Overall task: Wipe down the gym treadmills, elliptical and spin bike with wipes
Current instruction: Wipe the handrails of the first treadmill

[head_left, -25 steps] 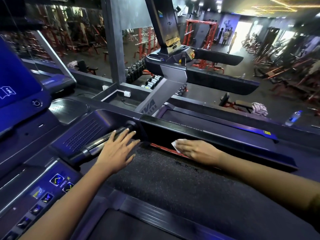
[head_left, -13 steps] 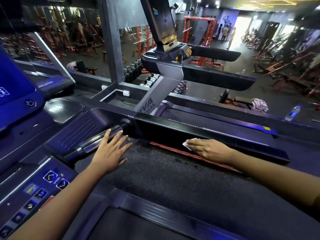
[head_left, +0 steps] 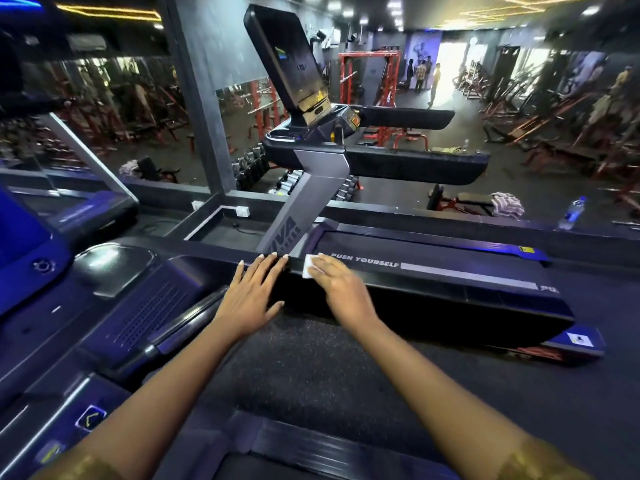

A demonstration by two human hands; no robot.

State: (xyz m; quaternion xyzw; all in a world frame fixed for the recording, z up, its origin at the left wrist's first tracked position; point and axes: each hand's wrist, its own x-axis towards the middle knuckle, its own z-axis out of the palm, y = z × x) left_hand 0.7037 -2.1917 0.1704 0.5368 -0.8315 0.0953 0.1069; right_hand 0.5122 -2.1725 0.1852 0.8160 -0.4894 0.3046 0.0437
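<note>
White wipe [head_left: 308,269] half hidden under flat right hand [head_left: 341,292]

We see from one camera on the head. It looks forward and down, close above the treadmill [head_left: 433,271].

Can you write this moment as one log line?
step: wiping | right hand: presses small white wipe on long black treadmill rail | left hand: fingers straight, on rail's left end
</note>
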